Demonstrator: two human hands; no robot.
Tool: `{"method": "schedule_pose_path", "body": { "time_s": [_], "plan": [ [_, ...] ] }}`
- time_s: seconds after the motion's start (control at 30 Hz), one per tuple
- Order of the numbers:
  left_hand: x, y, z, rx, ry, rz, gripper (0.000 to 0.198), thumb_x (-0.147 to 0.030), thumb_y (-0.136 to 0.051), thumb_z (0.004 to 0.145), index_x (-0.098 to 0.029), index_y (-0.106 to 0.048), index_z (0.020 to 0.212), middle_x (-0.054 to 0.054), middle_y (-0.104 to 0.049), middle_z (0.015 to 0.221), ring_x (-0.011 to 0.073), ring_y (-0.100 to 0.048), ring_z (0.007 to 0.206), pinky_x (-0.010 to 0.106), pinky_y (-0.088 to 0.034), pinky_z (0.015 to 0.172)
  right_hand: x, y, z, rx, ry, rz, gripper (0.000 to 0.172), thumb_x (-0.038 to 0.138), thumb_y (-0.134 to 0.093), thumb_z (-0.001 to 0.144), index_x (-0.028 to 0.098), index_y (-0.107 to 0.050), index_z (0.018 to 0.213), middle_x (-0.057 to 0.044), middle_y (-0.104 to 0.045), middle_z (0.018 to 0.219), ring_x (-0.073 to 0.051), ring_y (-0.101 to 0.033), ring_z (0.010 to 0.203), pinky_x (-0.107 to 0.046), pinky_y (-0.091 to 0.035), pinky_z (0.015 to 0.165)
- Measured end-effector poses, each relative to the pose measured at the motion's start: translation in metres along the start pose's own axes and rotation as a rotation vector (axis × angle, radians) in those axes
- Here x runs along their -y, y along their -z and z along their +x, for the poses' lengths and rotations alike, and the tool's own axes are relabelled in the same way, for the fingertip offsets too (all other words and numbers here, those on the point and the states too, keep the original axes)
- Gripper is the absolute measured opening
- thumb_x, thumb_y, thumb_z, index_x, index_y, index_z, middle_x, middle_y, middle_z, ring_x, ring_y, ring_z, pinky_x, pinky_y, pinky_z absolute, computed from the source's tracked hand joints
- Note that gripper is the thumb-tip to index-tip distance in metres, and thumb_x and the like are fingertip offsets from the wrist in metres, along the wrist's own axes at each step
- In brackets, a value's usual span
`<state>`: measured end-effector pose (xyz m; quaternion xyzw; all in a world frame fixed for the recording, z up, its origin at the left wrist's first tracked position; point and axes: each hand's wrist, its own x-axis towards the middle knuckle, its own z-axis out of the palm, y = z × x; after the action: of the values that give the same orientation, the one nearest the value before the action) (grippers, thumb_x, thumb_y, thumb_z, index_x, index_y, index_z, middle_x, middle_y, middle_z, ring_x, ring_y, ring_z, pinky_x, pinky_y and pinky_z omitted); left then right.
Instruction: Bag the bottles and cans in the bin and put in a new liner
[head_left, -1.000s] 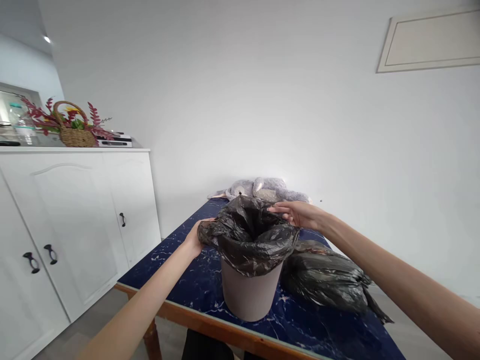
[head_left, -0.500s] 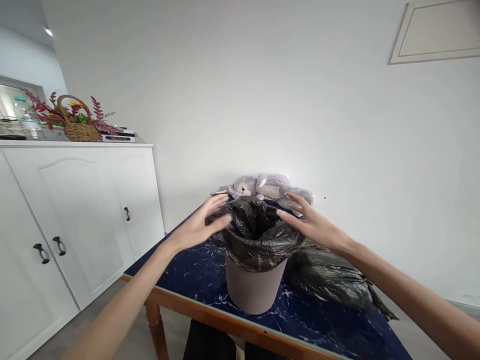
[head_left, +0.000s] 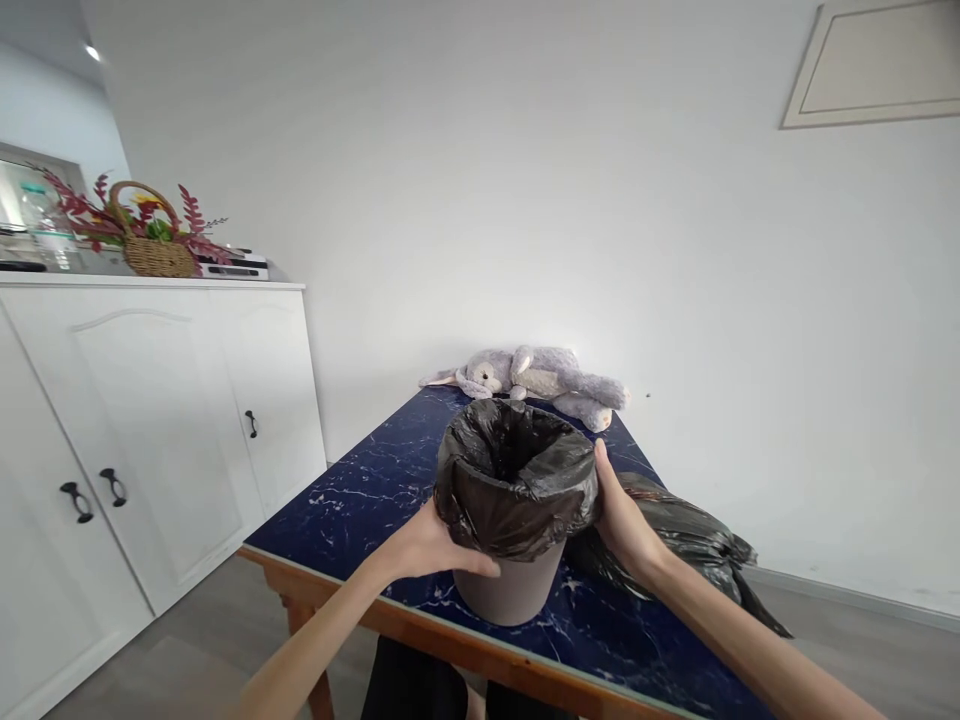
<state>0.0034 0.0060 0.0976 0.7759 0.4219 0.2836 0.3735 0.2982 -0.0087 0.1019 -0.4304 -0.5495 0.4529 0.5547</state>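
Observation:
A grey-brown trash can (head_left: 504, 592) stands upright near the front edge of the table. A black trash bag (head_left: 517, 515) lines it, its top folded down over the rim and its mouth open. My left hand (head_left: 429, 545) grips the can's left side, thumb across the front just below the bag's edge and fingers mostly hidden behind. On the right side, my right hand (head_left: 624, 515) presses against the folded bag with its thumb up; its other fingers are largely out of sight. To the right, partly behind that arm, lies a filled, tied black bag (head_left: 694, 530).
The table (head_left: 360, 490) has a blue marbled top and wooden edge. At its far end a grey plush rabbit (head_left: 551, 375) lies against the wall. To the left stands a white cabinet (head_left: 150, 420) bearing a flower basket (head_left: 159, 255) and a plastic bottle (head_left: 46, 220).
Both hands have come down from above the bag's rim to the sides of the can and now touch it. The bag's overhang lies closer against the can.

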Motion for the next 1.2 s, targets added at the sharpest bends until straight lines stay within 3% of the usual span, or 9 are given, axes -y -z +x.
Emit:
{"method": "schedule_pose_path", "body": {
  "time_s": [0.07,0.17,0.27,0.33,0.4,0.57,0.87,1.03,1.2],
  "plan": [
    [0.018,0.004,-0.006,0.042,0.028,0.086,0.154,-0.063,-0.097,0.059,-0.033,0.002,0.173,0.015,-0.027,0.175,0.0505,-0.029,0.157,0.067,-0.034,0.126,0.016,0.008,-0.005,-0.050,-0.031,-0.094,0.083,0.083,-0.030,0.100,0.032,-0.043,0.164,0.000,-0.041,0.170,-0.031,-0.035,0.159,-0.054,-0.028,0.132],
    [0.053,0.018,-0.011,0.025,0.032,0.114,0.152,-0.066,-0.096,0.060,-0.029,-0.001,0.173,0.015,-0.019,0.178,0.0479,-0.019,0.161,0.064,-0.029,0.128,0.051,0.017,-0.019,-0.124,0.256,-0.439,0.069,0.073,-0.041,0.104,0.034,-0.046,0.160,-0.001,-0.042,0.170,-0.031,-0.034,0.159,-0.055,-0.023,0.133],
    [0.087,0.033,-0.012,-0.069,0.051,0.079,0.129,-0.072,-0.083,0.074,-0.027,-0.014,0.173,0.015,-0.028,0.175,0.0422,-0.030,0.159,0.057,-0.035,0.127,0.076,0.016,-0.030,0.089,0.557,-0.753,0.051,0.060,-0.051,0.106,0.034,-0.058,0.150,-0.005,-0.055,0.159,-0.031,-0.044,0.153,-0.055,-0.033,0.129],
    [0.105,0.038,-0.012,-0.188,0.119,0.118,0.104,-0.077,-0.065,0.088,-0.030,-0.024,0.170,0.013,-0.039,0.171,0.0402,-0.040,0.155,0.054,-0.042,0.123,0.083,0.010,-0.031,0.249,0.680,-0.859,0.039,0.054,-0.056,0.106,0.031,-0.067,0.135,-0.008,-0.068,0.143,-0.030,-0.056,0.141,-0.056,-0.036,0.127],
    [0.117,0.039,-0.010,-0.263,0.189,0.213,0.089,-0.079,-0.048,0.096,-0.029,-0.031,0.168,0.014,-0.050,0.164,0.0416,-0.048,0.150,0.055,-0.048,0.116,0.085,0.004,-0.025,0.303,0.750,-0.897,0.032,0.054,-0.058,0.105,0.028,-0.073,0.116,-0.009,-0.075,0.121,-0.030,-0.065,0.124,-0.057,-0.041,0.121],
    [0.133,0.028,-0.005,-0.236,0.073,0.531,0.082,-0.076,-0.048,0.098,-0.022,-0.047,0.160,0.017,-0.048,0.165,0.0438,-0.041,0.154,0.058,-0.041,0.122,0.079,-0.001,0.018,0.285,0.641,-1.001,0.046,0.068,-0.058,0.100,0.026,-0.071,0.088,-0.009,-0.073,0.089,-0.031,-0.067,0.097,-0.050,-0.054,0.098],
    [0.141,0.025,-0.008,-0.200,0.092,0.656,0.074,-0.069,-0.040,0.105,-0.022,-0.046,0.161,0.014,-0.040,0.170,0.0409,-0.034,0.158,0.057,-0.038,0.125,0.063,0.042,0.127,0.132,0.480,-1.172,0.033,0.050,-0.064,0.099,0.027,-0.080,0.116,-0.007,-0.081,0.116,-0.032,-0.074,0.107,-0.044,-0.057,0.095],
    [0.144,0.022,-0.008,-0.222,0.035,0.675,0.067,-0.062,-0.038,0.108,-0.021,-0.048,0.159,0.014,-0.042,0.169,0.0378,-0.034,0.159,0.056,-0.035,0.128,0.057,0.087,0.145,0.041,0.406,-1.276,0.037,0.047,-0.064,0.098,0.024,-0.081,0.121,-0.009,-0.080,0.123,-0.035,-0.073,0.116,-0.045,-0.054,0.102],
    [0.144,0.020,-0.008,-0.212,0.022,0.689,0.063,-0.058,-0.039,0.108,-0.020,-0.049,0.158,0.013,-0.042,0.169,0.0359,-0.033,0.159,0.056,-0.031,0.130,0.051,0.133,0.139,-0.079,0.306,-1.381,0.040,0.049,-0.063,0.097,0.023,-0.081,0.122,-0.011,-0.081,0.117,-0.036,-0.075,0.107,-0.043,-0.057,0.090]
  ]
}}
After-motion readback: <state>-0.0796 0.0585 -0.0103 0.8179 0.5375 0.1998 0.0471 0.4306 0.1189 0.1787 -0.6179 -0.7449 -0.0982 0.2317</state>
